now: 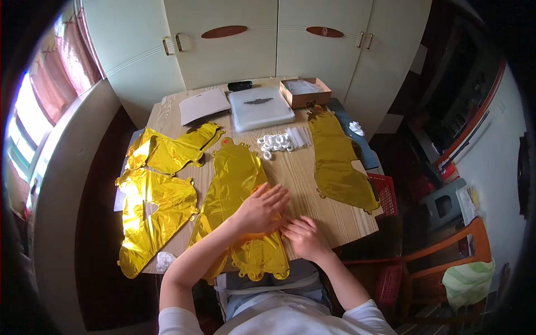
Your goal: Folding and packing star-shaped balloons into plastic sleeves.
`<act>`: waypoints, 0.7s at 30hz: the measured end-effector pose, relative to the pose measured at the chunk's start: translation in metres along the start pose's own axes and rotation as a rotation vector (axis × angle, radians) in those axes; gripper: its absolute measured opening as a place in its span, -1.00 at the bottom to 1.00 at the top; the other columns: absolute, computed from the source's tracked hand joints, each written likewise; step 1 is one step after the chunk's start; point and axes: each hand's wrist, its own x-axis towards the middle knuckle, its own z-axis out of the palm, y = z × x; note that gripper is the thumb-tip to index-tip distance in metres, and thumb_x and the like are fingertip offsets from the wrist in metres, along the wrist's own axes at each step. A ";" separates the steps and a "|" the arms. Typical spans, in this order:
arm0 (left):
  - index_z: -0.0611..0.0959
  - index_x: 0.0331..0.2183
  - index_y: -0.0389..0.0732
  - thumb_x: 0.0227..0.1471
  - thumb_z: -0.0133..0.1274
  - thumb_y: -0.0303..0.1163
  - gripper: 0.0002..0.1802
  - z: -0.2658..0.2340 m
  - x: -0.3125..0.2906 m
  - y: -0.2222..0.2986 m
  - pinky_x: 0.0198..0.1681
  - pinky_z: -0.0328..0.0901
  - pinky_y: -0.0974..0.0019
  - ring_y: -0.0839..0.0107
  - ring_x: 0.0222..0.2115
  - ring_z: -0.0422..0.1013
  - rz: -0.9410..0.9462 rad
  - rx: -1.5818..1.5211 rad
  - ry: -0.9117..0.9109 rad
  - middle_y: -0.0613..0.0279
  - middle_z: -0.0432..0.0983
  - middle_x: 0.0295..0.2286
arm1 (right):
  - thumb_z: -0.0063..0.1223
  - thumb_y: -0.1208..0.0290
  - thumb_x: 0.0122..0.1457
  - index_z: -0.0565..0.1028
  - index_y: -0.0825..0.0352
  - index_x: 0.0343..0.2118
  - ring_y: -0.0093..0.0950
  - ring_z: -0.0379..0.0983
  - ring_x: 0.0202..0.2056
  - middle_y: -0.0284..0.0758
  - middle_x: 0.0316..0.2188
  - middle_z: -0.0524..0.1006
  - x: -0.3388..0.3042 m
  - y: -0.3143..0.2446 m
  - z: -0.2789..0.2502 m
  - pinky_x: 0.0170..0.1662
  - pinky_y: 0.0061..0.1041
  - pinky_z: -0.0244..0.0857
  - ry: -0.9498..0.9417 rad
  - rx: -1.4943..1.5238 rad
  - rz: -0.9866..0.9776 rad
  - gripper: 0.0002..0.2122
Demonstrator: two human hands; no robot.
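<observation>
A flat gold foil balloon (237,173) lies in front of me, its lower end hanging over the table's near edge. My left hand (263,209) rests across the balloon's right side, fingers stretched out and close together. Beside it, my right hand (306,237) has its fingers bent at the balloon's right edge, seemingly pinching the foil; the fingertips are partly hidden. More gold foil balloons lie around: one at the upper left (167,152), one at the lower left (167,198) with a hole in its middle, and one on the right (338,162).
On the wooden table (301,184) are white plastic rings (273,143), clear tubes (298,137), a translucent case (259,109), cardboard sheets (204,105) and a box (304,96). Crumpled white pieces lie near the left corner (164,261) and right edge (356,129). A wooden chair (441,248) stands at right.
</observation>
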 end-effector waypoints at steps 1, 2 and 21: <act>0.30 0.16 -0.26 0.12 -0.13 0.04 -0.28 0.002 -0.002 0.002 0.29 -0.16 -0.02 0.10 0.24 0.02 0.001 0.011 -0.076 0.02 0.15 0.18 | -0.03 0.51 0.07 0.59 0.29 -0.21 -0.43 0.41 0.03 -0.33 -0.16 0.58 0.000 0.000 -0.001 0.15 -0.22 0.12 -0.001 -0.008 -0.002 -0.76; 0.30 0.16 -0.26 0.12 -0.13 0.03 -0.29 0.004 -0.003 0.002 0.28 -0.14 -0.03 0.09 0.23 0.03 -0.016 0.032 -0.084 0.01 0.15 0.18 | -0.03 0.51 0.07 0.59 0.28 -0.21 -0.44 0.41 0.03 -0.33 -0.16 0.58 0.001 -0.001 -0.001 0.16 -0.20 0.11 -0.002 -0.016 -0.003 -0.76; 0.25 0.18 -0.29 0.10 -0.14 0.07 -0.22 0.016 -0.012 0.004 0.23 -0.15 -0.25 0.10 0.23 0.03 -0.184 0.172 -0.058 -0.03 0.15 0.18 | -0.06 0.47 0.12 0.61 0.32 -0.27 -0.43 0.42 0.03 -0.32 -0.16 0.58 0.000 0.000 0.000 0.15 -0.14 0.14 0.054 0.040 0.014 -0.79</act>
